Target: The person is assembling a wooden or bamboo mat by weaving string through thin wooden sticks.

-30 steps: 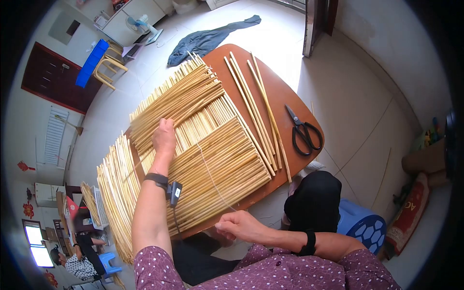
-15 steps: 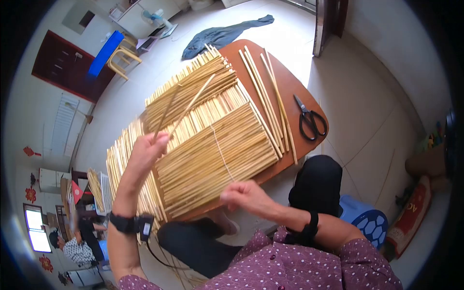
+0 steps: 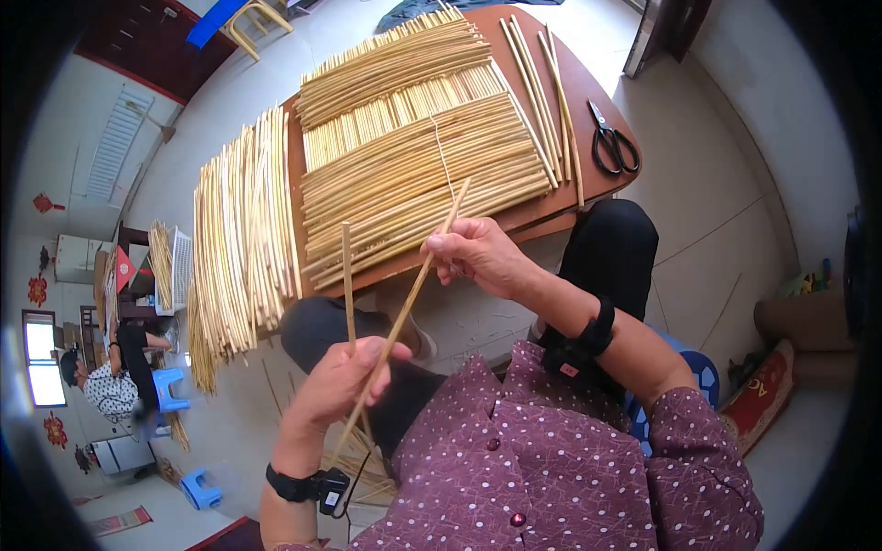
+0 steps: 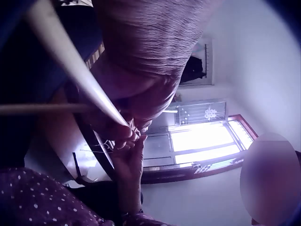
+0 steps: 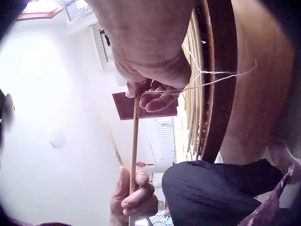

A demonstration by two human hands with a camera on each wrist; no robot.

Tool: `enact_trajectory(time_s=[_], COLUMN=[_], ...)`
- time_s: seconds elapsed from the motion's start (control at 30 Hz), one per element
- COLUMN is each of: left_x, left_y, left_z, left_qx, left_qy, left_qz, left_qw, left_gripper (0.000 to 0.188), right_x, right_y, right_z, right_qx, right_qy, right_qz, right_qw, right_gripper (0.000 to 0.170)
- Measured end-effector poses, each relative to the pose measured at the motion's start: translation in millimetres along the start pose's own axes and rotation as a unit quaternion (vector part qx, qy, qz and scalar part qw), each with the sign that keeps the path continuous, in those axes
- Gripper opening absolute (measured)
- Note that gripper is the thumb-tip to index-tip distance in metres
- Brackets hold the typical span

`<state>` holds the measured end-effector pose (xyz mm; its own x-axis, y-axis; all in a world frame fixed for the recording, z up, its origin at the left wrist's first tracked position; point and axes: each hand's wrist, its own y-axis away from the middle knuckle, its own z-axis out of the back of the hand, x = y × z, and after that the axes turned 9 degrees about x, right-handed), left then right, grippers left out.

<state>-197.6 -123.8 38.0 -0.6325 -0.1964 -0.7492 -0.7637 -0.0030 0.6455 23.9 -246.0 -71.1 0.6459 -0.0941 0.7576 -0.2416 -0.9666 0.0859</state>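
Two thin sticks are in the left hand [image 3: 344,381], low in front of the shirt: a slanted stick [image 3: 401,317] and a more upright stick [image 3: 348,275]. Near its upper end, the right hand [image 3: 487,257] pinches the slanted one between thumb and fingers. White string [image 5: 216,77] runs from the right fingers toward the stick mat, as the right wrist view shows. That string [image 3: 442,151] also crosses the layer of sticks [image 3: 413,184] on the table. In the left wrist view a pale stick [image 4: 75,70] passes close to the camera.
Black-handled scissors [image 3: 613,147] and several loose sticks [image 3: 537,101] lie at the right of the brown table [image 3: 602,184]. A pile of sticks [image 3: 241,230] is at its left. Behind, at far left, another person [image 3: 115,381] sits near blue stools.
The left hand has come back from the mat toward the body with two sticks. The right hand has moved up and now pinches one of them. The head view has shifted.
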Motion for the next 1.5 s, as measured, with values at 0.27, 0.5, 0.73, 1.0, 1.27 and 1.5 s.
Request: enact_trajectory(time_s=[0.27, 0.5, 0.73, 1.0, 1.27, 1.5], left_x=[23.2, 11.5, 10.4, 1.9, -0.2, 17.1], left_y=[-20.2, -39.3, -65.8, -30.6, 12.7, 21.1], left_z=[-4.5, -7.7, -8.6, 0.0, -14.3, -16.0], left_qx=[0.090, 0.165, 0.255, 0.206, 0.044, -0.018], left_qy=[-0.001, 0.091, 0.129, 0.238, 0.083, 0.053], left_qz=[0.044, 0.089, 0.118, 0.028, 0.057, 0.072], left_qw=[0.995, 0.978, 0.951, 0.949, 0.994, 0.996], left_gripper=[0.075, 0.082, 0.083, 0.069, 0.046, 0.036], right_x=[-9.5, -13.0, -13.8, -2.5, -0.7, -4.0], right_y=[-2.8, 5.2, 9.0, 6.6, 5.8, 7.4], right_z=[-11.1, -18.4, -18.2, -4.1, -4.2, -8.1], right_qx=[0.000, 0.065, 0.049, -0.005, -0.030, -0.003], right_qy=[0.013, 0.046, -0.015, -0.075, -0.066, -0.068], right_qz=[-0.069, -0.129, -0.127, -0.088, -0.074, -0.065], right_qw=[0.998, 0.988, 0.991, 0.993, 0.995, 0.996], right_gripper=[0.027, 0.022, 0.019, 0.013, 0.012, 0.013])
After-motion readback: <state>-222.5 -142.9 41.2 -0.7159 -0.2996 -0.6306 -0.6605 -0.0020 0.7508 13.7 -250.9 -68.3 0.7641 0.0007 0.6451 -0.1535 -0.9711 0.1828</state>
